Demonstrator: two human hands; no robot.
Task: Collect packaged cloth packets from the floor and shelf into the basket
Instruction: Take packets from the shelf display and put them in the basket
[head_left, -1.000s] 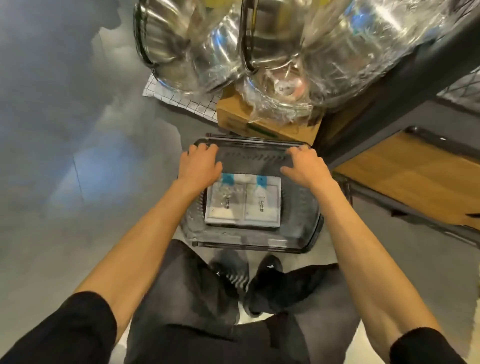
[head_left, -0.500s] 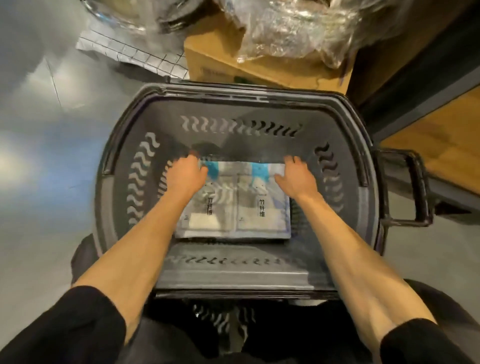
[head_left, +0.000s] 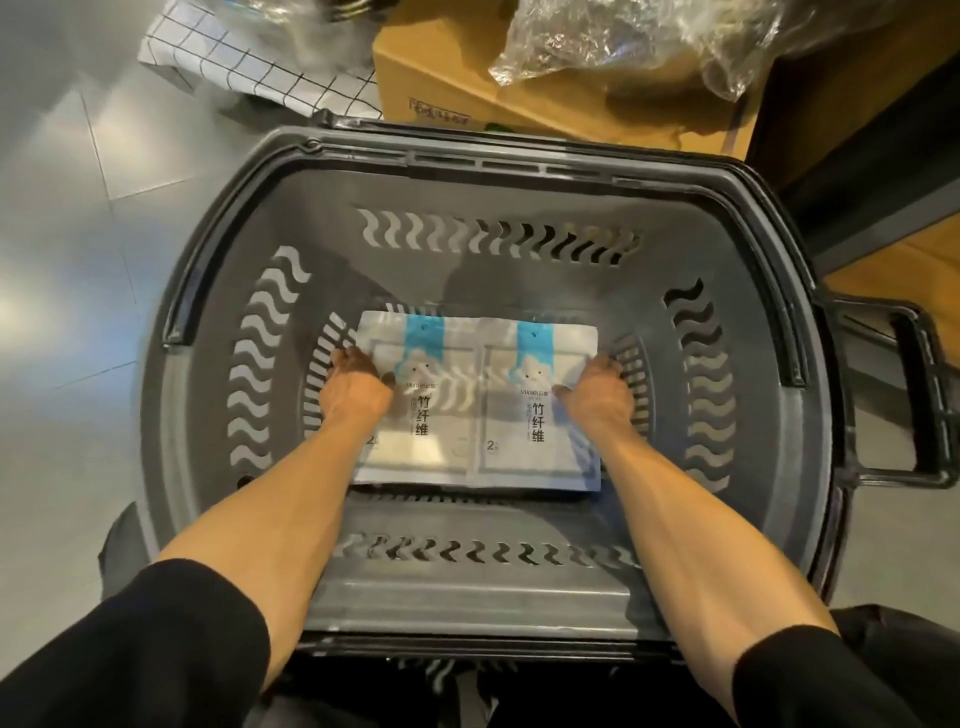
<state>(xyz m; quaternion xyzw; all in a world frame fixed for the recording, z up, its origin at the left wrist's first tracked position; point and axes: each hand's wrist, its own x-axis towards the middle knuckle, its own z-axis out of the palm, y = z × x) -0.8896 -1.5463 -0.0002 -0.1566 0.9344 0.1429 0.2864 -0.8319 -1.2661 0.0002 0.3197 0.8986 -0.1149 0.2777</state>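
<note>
The left hand (head_left: 353, 387) is curling its grip over the outer edge of the left cloth packet (head_left: 441, 447), and the right hand (head_left: 600, 395) is doing likewise on the outer edge of the right cloth packet (head_left: 519, 457), thumb lying on top. Both packets are lying flat, side by side and touching, on the bottom of the grey basket (head_left: 467, 280). The basket is sitting on the floor (head_left: 78, 260), with a cardboard box (head_left: 441, 78) and crumpled clear plastic wrap (head_left: 597, 41) just beyond its far rim.
</note>
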